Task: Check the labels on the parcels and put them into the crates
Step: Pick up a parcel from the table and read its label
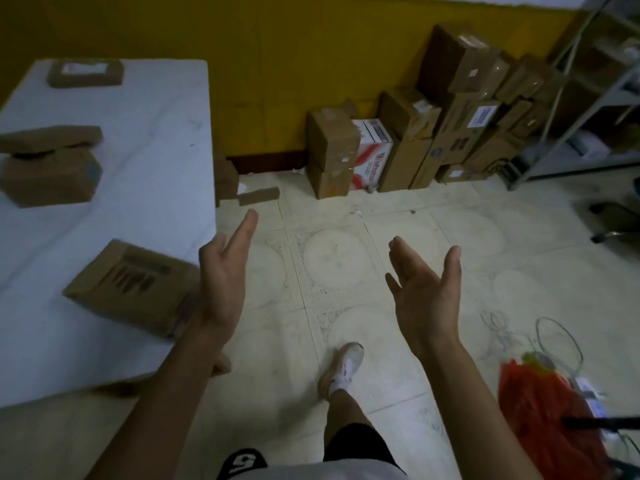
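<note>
**Two empty hands beside the parcel table**

A white shirt [311,474] and black shorts [356,445] are closest, right at the bottom. Two bare arms reach out from there over the pale floor tiles [450,230]. One foot in a white shoe [346,362] stands between them.

The left hand [225,278] is flat, with its fingers straight and close together, and it holds nothing. The right hand [426,292] has its palm turned up and its fingers a little apart. It holds nothing too.

The parcels lie on the white table [156,133] on the left. The nearest parcel [135,285] is flat and brown and lies just beside the left wrist. It has dark marks on top that may be a label, but they are too blurry to read. Farther back a flat parcel [52,138] sits on a box parcel [48,178]. A far parcel [85,72] with a white patch lies at the table's end.

A small box [259,196] lies on the floor by the table. A pile of boxes [433,133] stands against the yellow wall [242,46], next to a metal shelf [588,98]. A red bag [550,410] lies on the right.
</note>
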